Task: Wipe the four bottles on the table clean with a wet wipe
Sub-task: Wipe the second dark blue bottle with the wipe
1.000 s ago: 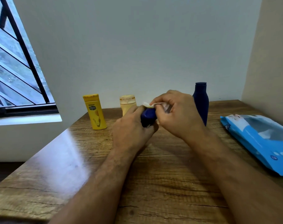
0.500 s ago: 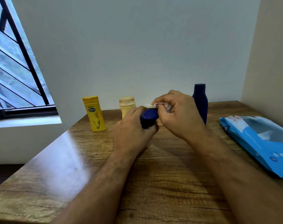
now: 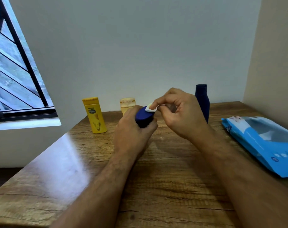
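**Wooden table, four bottles, one under the wipe**

Wood-grain brown table [image 3: 156, 186] fills the lower part of the view, set against a pale wall, with a barred window at the far left.

The landmark is the small dark blue plastic bottle [image 3: 144, 118], held above the middle of the table and tipped so that its flat oval end faces the camera. The left hand [image 3: 133, 134] is closed around its body from below and from the left — fingers wrapped tight, only the blue end showing above them. Whether the bottle's lower end touches the table cannot be told, as the hand hides it.

Just right of the blue end is the right hand [image 3: 179, 112], its thumb and forefinger pinched on a small white folded wet wipe [image 3: 150, 109]. The other fingers are curled loosely inward. The wipe lies pressed on the upper right edge of the bottle's oval end, directly between the fingertip and the plastic.

Behind the held bottle and to its left, a squat pale orange plastic bottle [image 3: 127, 104] stands upright, partly hidden by the left hand. Further left of that stands a yellow flat-sided plastic bottle with a label [image 3: 94, 116] — upright, well apart from both hands. Behind the right hand, to the right of the held bottle, a tall dark blue plastic bottle [image 3: 203, 101] stands upright. Far to the right lies a flat light blue plastic pack of wipes [image 3: 263, 145].
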The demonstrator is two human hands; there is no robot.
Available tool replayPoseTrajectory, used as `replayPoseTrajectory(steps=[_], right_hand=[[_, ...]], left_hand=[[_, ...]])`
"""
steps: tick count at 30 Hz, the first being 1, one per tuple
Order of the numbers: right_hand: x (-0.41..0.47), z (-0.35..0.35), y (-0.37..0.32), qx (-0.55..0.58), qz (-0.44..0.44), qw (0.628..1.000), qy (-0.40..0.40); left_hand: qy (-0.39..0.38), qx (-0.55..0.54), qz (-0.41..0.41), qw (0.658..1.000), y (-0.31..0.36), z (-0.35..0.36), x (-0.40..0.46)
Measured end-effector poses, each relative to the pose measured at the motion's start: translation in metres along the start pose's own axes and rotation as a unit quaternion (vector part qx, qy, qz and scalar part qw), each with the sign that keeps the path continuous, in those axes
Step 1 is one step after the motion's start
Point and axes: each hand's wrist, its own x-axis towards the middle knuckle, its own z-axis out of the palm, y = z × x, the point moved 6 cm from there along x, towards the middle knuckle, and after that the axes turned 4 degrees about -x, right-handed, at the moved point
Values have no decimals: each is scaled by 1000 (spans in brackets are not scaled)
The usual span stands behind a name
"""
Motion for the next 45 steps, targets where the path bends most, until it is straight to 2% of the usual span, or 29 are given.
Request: replayPoseTrajectory(steps=[2,8,13,16,21,24,27,29,32,34,35,39,45], right_hand=[[0,-1,1,-3,5,1000,11],[-4,9,-13,17,-49,998,-41],[1,-6,12,24,50,997,44],[-1,2,15,12,73,997,23],[-2,3,9,63,69,996,17],[-2,2,29,68,135,988,23],[-10,6,60,60,248,967,28],[-15,7,72,71,291,953,44],[-17,6,80,105,321,939,70],[-15,5,81,118,322,936,83],[-13,4,78,126,315,936,89],[-10,9,65,164,284,944,43],[-8,14,49,158,218,963,-25]], left_hand=[[-1,-4,-1,1000,-1,0,1],[-6,-44,-4,999,2,-2,-2],[-11,-45,-16,999,0,2,0],[-17,-70,-30,997,-2,3,0],[-28,-127,-41,991,-2,1,-1],[-46,-126,-32,990,1,4,-2],[-87,-206,-29,974,7,8,-4],[-133,-239,-24,962,5,12,-6],[-190,-349,-51,916,-1,21,-6],[-189,-436,-106,874,-2,24,-4],[-173,-447,-126,869,-2,23,-3],[-128,-383,-149,902,-2,20,-2],[-144,-357,-191,903,-10,26,-3]])
